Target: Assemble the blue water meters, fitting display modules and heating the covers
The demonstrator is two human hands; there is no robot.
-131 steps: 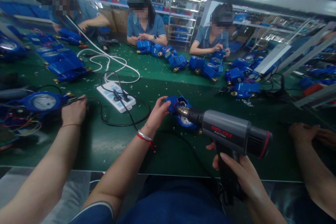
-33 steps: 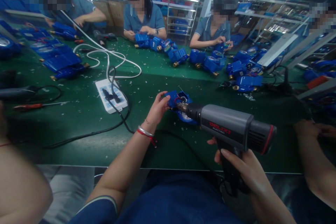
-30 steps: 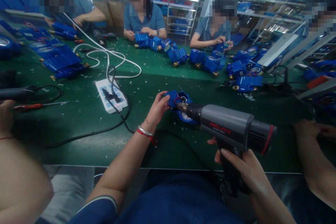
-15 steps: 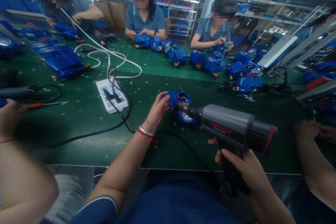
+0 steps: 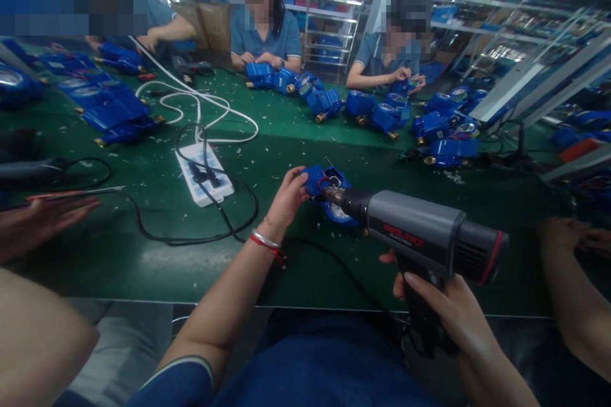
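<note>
My right hand (image 5: 432, 302) is wrapped round the handle of a grey and black heat gun (image 5: 415, 229). The gun's metal nozzle points left, right at the opened housing of a blue water meter (image 5: 340, 213) lying on the green table. My left hand (image 5: 289, 194) pinches the meter's blue box-shaped cover (image 5: 314, 180) between thumb and fingers, holding it tilted up beside the nozzle. A thin red wire shows between the cover and the housing. The nozzle hides part of the meter's inside.
A white power strip (image 5: 205, 175) with black plugs and looping cables lies to the left. Several blue meters (image 5: 382, 116) stand along the far side. A co-worker's hand (image 5: 48, 219) with a screwdriver is at left; another co-worker's hands (image 5: 568, 235) are at right.
The heat gun has shifted very slightly right and down; my left hand stays put. At left, the co-worker's hand has opened and moved, and a black cable now loops further across the table.
</note>
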